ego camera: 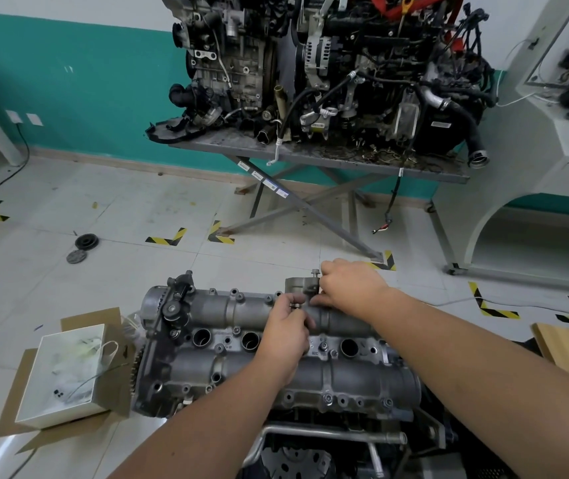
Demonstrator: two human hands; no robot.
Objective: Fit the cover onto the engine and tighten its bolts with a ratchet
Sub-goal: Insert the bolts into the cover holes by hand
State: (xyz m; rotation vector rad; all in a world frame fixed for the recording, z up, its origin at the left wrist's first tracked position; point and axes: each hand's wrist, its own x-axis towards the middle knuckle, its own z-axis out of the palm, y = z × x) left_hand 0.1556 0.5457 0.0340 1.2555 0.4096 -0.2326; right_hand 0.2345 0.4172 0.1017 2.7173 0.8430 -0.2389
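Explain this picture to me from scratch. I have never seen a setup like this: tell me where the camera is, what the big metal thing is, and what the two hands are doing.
There is one picture, taken by a camera worn on a person's head, looking forward and down along both bare forearms. No robot is involved.

The grey metal block in front is the top of an engine, with round holes in a row along its middle. At its far edge sits a small cover, a grey metal piece with a bolt standing up from it. The right hand grips that cover. The left hand pinches a small round part, probably another bolt, just beside it. No ratchet is in view.

On the floor to the left lies a white box on flattened cardboard. Behind, a metal table carries a second, dirtier engine.
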